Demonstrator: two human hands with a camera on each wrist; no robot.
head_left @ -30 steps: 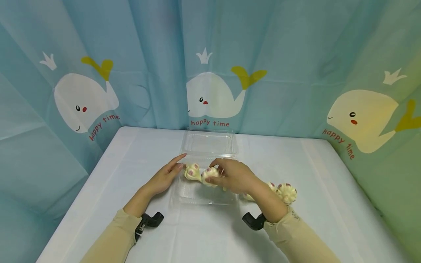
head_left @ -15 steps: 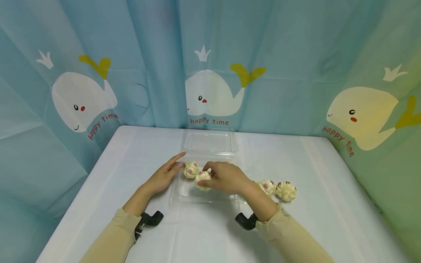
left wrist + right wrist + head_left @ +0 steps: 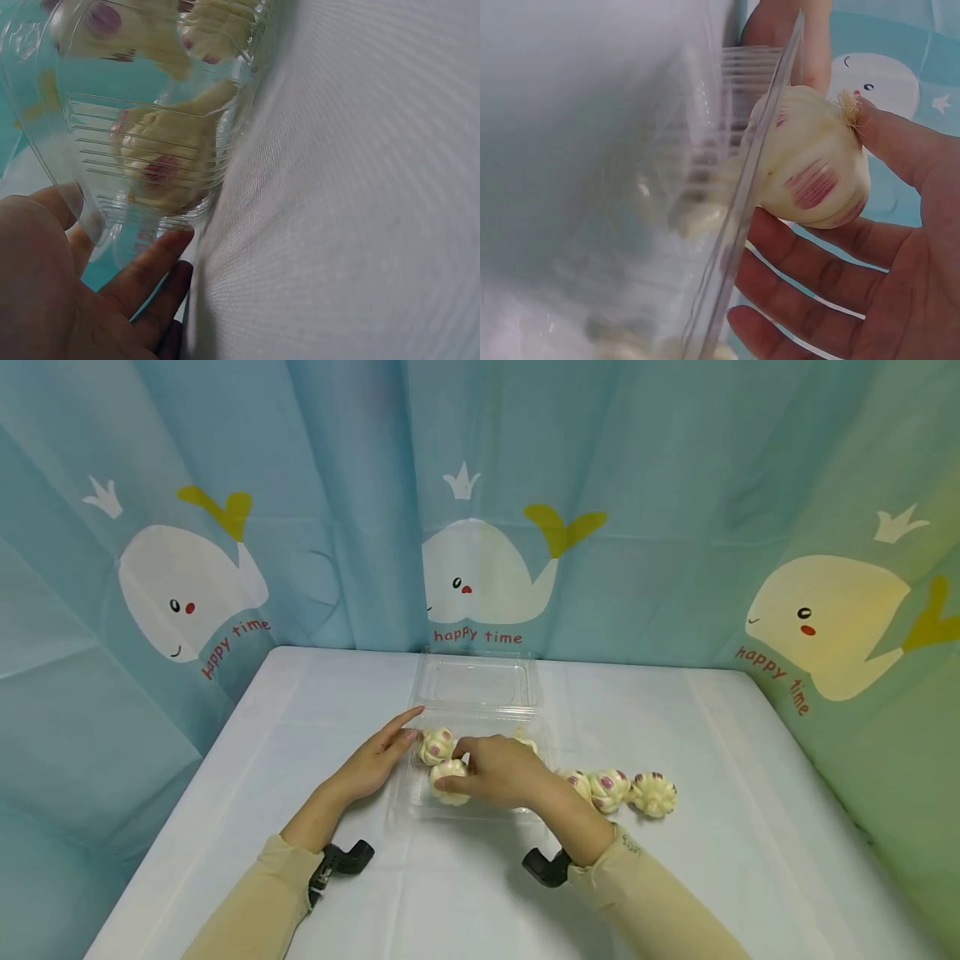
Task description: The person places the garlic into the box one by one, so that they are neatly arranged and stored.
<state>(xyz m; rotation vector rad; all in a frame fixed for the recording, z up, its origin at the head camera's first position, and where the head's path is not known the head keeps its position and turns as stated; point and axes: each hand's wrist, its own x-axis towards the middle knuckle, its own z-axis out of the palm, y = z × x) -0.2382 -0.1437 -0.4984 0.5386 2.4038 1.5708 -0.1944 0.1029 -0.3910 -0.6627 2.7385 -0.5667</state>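
Observation:
A garlic bulb (image 3: 448,782), cream with purple patches, is pinched between the thumb and fingers of my right hand (image 3: 501,770), over the front left of a clear plastic box (image 3: 427,808). The right wrist view shows the held garlic bulb (image 3: 810,169) at the box's rim, its root end by the thumb. Another garlic bulb (image 3: 436,747) lies in the box's back left corner. A further bulb (image 3: 528,745) shows partly behind my right hand. My left hand (image 3: 371,766) has its fingers extended and touches the box's left wall (image 3: 157,150).
The box's lid (image 3: 476,683) lies opened back, away from me. On the white table (image 3: 315,693), right of the box, several garlic bulbs (image 3: 654,795) sit in a row, one partly behind my right forearm. A printed curtain (image 3: 652,485) hangs behind the table.
My right hand has moved left and slightly toward me with the garlic bulb, uncovering a bulb in the box and more of the row on the table. My left hand stays in place.

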